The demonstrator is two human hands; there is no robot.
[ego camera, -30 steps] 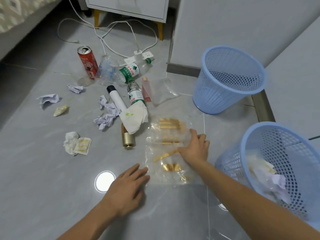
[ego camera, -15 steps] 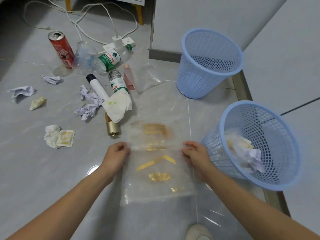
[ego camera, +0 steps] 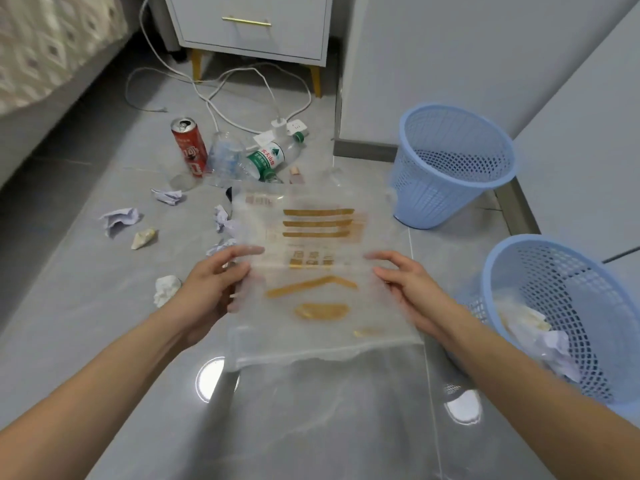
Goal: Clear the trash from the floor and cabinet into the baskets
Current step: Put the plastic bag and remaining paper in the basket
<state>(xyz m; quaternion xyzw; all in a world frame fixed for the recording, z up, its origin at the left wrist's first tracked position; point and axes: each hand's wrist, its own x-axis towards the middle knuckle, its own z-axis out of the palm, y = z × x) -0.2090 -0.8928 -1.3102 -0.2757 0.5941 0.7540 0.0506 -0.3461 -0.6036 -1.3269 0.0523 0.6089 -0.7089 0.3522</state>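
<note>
A clear plastic bag with gold print [ego camera: 318, 271] is lifted off the floor, spread flat between both hands. My left hand [ego camera: 211, 289] grips its left edge and my right hand [ego camera: 408, 289] grips its right edge. Two blue mesh baskets stand on the right: the far basket [ego camera: 450, 164] looks empty, and the near basket [ego camera: 568, 320] holds crumpled paper and wrappers. Behind the bag lie a red can [ego camera: 188, 145], a green-label water bottle [ego camera: 273, 155] and a crushed clear bottle [ego camera: 225, 161]. Crumpled papers [ego camera: 119, 218] and a white tissue [ego camera: 166, 289] lie at the left.
A white cabinet with yellow legs [ego camera: 252, 26] stands at the back, with white cables and a power strip [ego camera: 284, 126] on the floor before it. A bed edge [ego camera: 45, 64] runs along the left. White wall panels [ego camera: 571, 133] close off the right.
Both hands took the bag by its sides and raised it from the floor, spread flat and blurred by motion. The view tilted up, showing the cabinet.
</note>
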